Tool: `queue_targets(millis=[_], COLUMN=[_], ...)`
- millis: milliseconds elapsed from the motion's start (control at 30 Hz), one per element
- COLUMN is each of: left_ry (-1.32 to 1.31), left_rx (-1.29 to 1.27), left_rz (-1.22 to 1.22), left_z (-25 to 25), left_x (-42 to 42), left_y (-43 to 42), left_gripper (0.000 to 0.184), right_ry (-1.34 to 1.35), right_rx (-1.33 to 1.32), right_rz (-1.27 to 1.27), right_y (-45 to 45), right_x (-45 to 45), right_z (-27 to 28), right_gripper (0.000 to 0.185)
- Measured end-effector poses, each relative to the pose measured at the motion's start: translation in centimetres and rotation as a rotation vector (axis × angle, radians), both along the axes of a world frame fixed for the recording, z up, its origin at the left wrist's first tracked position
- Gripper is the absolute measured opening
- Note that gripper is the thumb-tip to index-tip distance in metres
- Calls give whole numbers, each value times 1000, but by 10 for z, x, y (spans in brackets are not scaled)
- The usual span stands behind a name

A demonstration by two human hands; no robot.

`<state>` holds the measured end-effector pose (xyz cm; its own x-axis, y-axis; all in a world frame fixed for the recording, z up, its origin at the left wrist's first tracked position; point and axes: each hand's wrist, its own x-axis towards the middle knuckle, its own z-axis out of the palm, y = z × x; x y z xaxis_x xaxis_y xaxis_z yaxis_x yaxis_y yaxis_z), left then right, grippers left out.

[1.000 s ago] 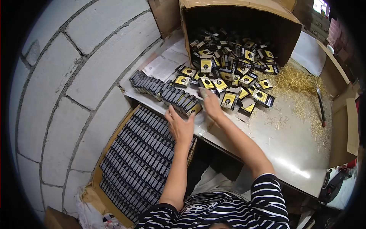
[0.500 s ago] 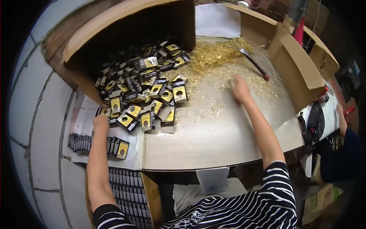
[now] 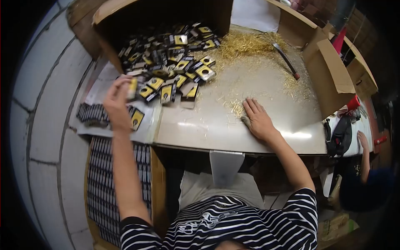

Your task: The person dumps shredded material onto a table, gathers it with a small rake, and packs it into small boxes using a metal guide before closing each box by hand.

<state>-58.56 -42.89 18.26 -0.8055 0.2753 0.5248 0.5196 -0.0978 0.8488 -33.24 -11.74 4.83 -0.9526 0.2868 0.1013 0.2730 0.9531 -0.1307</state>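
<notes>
My left hand (image 3: 117, 100) grips a small black-and-yellow box (image 3: 132, 88) above the left end of the table, just over a row of upright boxes (image 3: 92, 113). The last box of that row (image 3: 136, 118) shows its yellow face. My right hand (image 3: 259, 121) lies palm down on the metal tabletop (image 3: 196, 129), fingers spread, beside a small scatter of gold pins (image 3: 236, 108). Between my hands is a loose heap of black-and-yellow boxes (image 3: 166, 92), which spills out of a large cardboard box (image 3: 109, 54) lying on its side.
A bigger gold pile (image 3: 246, 45) lies at the back, with a dark-handled tool (image 3: 287, 62) beside it. Cardboard flaps (image 3: 329, 79) edge the right side. Below the table on the left stands a carton (image 3: 158, 187) packed with boxes. Another person's hand (image 3: 363, 141) shows at far right.
The view has swung right. My left hand has lifted a box from the heap toward the row. My right hand has left the row's end and now lies flat beside gold pins.
</notes>
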Motion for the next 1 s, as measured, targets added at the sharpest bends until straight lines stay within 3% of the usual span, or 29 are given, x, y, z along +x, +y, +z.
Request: queue_targets(millis=[67,100,133,167,200,267,300,367,400,433,467,500,533,567,633,733,833,1000], left_ry=[-27,79,-371,-619,-761,-1059,-1057,-891,-822,-571,-712,-861,-846,-1122,-1382,-1442,-1461,-1413], left_rx=[133,136,273,290,219,-111,-338,-541,-686,-821,-739,-730,-611,-560,-410,-226,-21,5], left_rz=[-179,-131,-283,-374,-491,-399,-388,-495,-578,-640,-757,-799,-821,-746,-771,-850,-997,-1010], left_z=[-30,-51,-67,-83,-117,-185,-206,-238,-244,-268,-253,-285,-297,-284,-266,-261,-279,-290], left_x=[71,104,144,173,187,221,234,251,259,262,271,287,300,306,305,287,288,288], left_y=[-3,-6,-19,-31,-47,-75,-79,-73,-67,-57,-44,-41,-41,-40,-52,-45,-50,-56], left_gripper=[54,66,66,62,56,48,47,41,37,31,29,31,31,30,35,39,55,68], right_ry=[73,114,189,229,270,292,305,338,331,330,312,294,323,352,321,330,324,128], right_rx=[-224,-336,-488,-529,-569,-556,-464,-277,-328,-222,-181,-140,-136,-133,-200,-278,-321,-676], right_rz=[44,54,-13,-47,-81,-170,-142,-91,-49,60,48,34,-18,-69,-75,-27,70,-44], right_y=[-20,-29,-34,-32,-26,-27,-31,-47,-62,-75,-89,-105,-128,-147,-183,-195,-187,-184], right_x=[14,20,30,40,52,65,62,38,26,14,9,12,26,37,61,87,118,147], right_z=[6,11,14,10,4,0,-1,0,1,2,-8,-16,-17,-19,-1,11,25,-11], right_gripper=[51,50,51,50,49,48,48,47,47,47,47,47,48,50,53,58,52,47])
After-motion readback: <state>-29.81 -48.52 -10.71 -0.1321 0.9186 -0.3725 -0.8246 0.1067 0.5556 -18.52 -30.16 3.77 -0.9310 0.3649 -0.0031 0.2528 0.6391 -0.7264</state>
